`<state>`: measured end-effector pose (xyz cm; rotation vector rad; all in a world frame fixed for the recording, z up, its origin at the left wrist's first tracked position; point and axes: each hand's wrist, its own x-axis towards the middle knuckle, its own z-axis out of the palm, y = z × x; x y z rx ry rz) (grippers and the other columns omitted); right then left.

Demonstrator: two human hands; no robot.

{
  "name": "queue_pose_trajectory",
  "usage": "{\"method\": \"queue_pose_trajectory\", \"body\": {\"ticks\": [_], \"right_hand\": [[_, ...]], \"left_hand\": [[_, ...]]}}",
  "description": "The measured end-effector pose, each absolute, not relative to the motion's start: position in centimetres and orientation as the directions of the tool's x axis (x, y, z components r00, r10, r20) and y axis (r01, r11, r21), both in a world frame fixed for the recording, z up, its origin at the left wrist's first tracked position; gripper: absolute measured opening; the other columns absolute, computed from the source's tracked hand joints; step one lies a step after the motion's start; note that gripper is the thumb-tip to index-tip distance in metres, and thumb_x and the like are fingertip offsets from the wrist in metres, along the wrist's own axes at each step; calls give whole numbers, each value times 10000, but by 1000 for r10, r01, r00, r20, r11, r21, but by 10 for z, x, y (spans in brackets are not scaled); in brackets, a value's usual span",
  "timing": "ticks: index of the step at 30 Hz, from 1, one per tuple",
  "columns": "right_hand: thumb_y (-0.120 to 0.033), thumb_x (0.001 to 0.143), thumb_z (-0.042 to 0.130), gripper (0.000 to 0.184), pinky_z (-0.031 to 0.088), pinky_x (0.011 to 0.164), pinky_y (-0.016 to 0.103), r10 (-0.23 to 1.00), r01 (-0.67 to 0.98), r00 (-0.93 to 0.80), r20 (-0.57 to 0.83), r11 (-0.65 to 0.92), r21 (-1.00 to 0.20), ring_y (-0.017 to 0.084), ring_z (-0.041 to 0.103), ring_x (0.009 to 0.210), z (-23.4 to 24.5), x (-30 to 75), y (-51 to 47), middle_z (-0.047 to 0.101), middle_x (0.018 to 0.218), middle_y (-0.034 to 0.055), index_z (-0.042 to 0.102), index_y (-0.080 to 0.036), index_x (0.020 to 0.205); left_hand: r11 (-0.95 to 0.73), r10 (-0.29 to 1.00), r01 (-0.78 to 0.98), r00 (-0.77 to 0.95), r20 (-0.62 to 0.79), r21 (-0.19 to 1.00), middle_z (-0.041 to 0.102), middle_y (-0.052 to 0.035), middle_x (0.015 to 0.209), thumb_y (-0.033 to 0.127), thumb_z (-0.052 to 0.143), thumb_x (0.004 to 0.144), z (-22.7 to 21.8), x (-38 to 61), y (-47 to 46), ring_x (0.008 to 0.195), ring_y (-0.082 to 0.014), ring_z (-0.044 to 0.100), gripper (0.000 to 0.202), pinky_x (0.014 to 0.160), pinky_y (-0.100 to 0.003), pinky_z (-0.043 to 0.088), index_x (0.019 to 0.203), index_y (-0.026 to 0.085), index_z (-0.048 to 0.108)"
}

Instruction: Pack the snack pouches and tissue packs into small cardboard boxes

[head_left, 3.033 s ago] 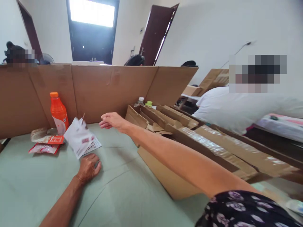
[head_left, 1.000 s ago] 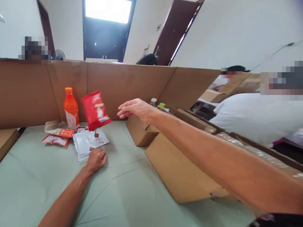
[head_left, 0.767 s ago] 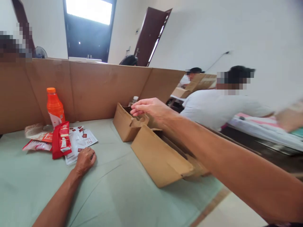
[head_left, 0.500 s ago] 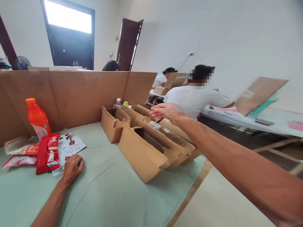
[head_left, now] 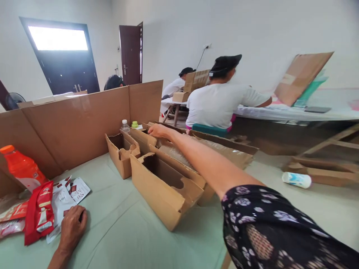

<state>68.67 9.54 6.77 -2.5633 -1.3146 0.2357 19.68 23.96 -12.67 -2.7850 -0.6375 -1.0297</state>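
My left hand rests on the green cloth, its fingers curled in a loose fist beside white sachets. I see nothing in that fist. A red packet lies left of the sachets, and an orange bottle leans behind it. My right arm stretches across several open cardboard boxes. At their far end my right hand bends down over a box, its fingertips hidden. Close to it stand a clear bottle and a green-capped container. A larger open box is nearest me.
A tall cardboard panel borders the table's back. To the right, a person in a white shirt sits at another table; more people are farther back. A paper cup lies on its side near a low cardboard box.
My right hand has moved from above the boxes down to the box at the far end. The view has swung right, bringing the cup into sight. My left hand still rests by the sachets.
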Motion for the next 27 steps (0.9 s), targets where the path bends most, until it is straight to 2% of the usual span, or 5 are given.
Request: {"method": "queue_pose_trajectory", "body": {"ticks": [4,11,15,20,27], "right_hand": [[-384,986,655,345,587,917,443,822,795,559,-106,-568,-212,244,664,1095,59,695,105,650,1298,89,647,-181,1266],[-377,980,668,384,572,950,460,732,721,674,-99,-681,-126,252,651,1137,52,698,120,629,1331,117,625,-175,1303],[-382,978,670,397,579,933,458,669,653,734,-113,-742,-152,250,659,1119,41,689,123,636,1314,115,620,-166,1307],[-385,984,661,398,579,935,465,578,556,814,-63,-805,-207,249,658,1119,30,683,119,633,1320,116,616,-166,1313],[-385,987,656,386,584,925,454,510,490,860,6,-822,-292,242,661,1106,39,692,111,635,1315,111,618,-177,1310]], "left_hand": [[-908,339,417,679,651,37,715,-17,749,289,469,960,-126,197,240,715,-194,683,253,684,-303,490,803,229,658],[-902,354,430,677,645,43,722,-21,748,297,488,942,-126,197,241,712,-209,684,225,695,-320,499,794,240,648],[-898,361,438,670,649,47,708,-18,733,295,481,941,-128,197,240,707,-209,681,233,677,-321,497,781,243,643],[-894,367,446,660,656,51,699,-17,730,282,472,953,-131,197,239,701,-205,669,246,688,-325,478,778,236,639],[-894,378,443,664,646,67,696,-13,734,266,486,948,-132,196,238,704,-208,661,227,693,-330,457,786,234,643]]}}
